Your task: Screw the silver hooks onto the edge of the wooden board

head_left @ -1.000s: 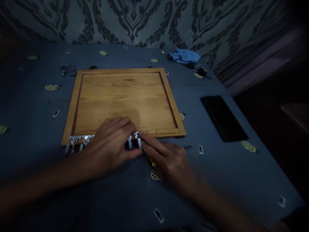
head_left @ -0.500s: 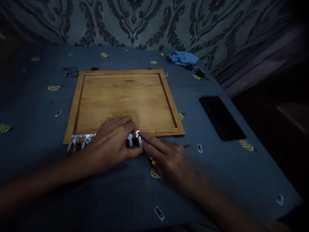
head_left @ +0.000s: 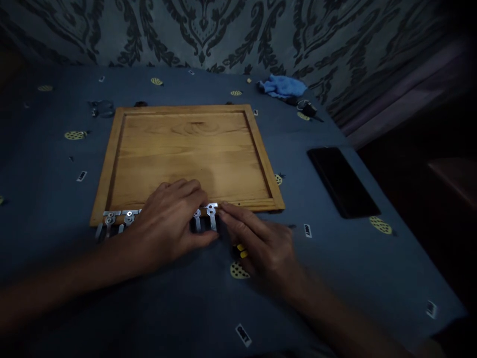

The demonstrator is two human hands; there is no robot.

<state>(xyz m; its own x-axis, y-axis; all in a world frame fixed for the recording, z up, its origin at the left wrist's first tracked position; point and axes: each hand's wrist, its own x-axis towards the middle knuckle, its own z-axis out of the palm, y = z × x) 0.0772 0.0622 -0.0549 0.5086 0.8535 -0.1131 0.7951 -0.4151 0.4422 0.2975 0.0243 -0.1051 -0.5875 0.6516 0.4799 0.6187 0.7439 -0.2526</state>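
A wooden frame (head_left: 194,149) with a recessed panel lies on the blue cloth. Along its near edge runs a row of silver metal brackets (head_left: 129,217), some fixed with screws. My left hand (head_left: 169,219) is closed over this edge, fingers curled on top and thumb below, covering the middle brackets. Beside its thumb, a bracket (head_left: 211,214) with open holes sits against the edge. My right hand (head_left: 263,243) is closed, its fingertips at the edge just right of that bracket. In its palm is a screwdriver (head_left: 242,250) with a black and yellow handle, mostly hidden; its dark shaft pokes out rightward.
A black phone (head_left: 343,182) lies on the right of the cloth-covered table (head_left: 149,318). A crumpled blue cloth (head_left: 283,86) and a dark keyring-like item (head_left: 307,108) are at the back right. Small clear-looking items (head_left: 101,108) lie back left. A patterned wall (head_left: 204,30) stands behind.
The end bracket has turned from tilted to flatter against the edge, its holes now showing. My right fingertips have shifted slightly right, off it. The view has moved a little.
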